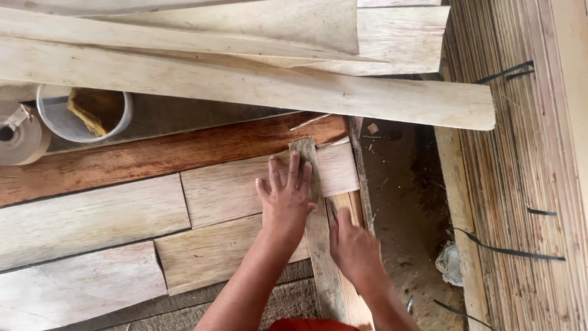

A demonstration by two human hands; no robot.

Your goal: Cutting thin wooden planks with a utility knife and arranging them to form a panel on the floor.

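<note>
The left hand (285, 205) lies flat and open on a thin grey strip (313, 202) near the middle. The right hand (354, 248), at 5 o'clock, grips a small blade (331, 210) against it. The blade could slip and nick the fingers. The strip looks rough, long, straight

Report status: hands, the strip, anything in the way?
Left hand flat on grey strip. Right hand at its edge, gripping a dark tool. Long plank overhangs beyond.

Single head-worn view, looking steeply down

The camera sits close above the person's forearms, facing down and forward over veneer sheets (184, 202); a stacked veneer pile (520, 184) fills the right edge of frame.
</note>
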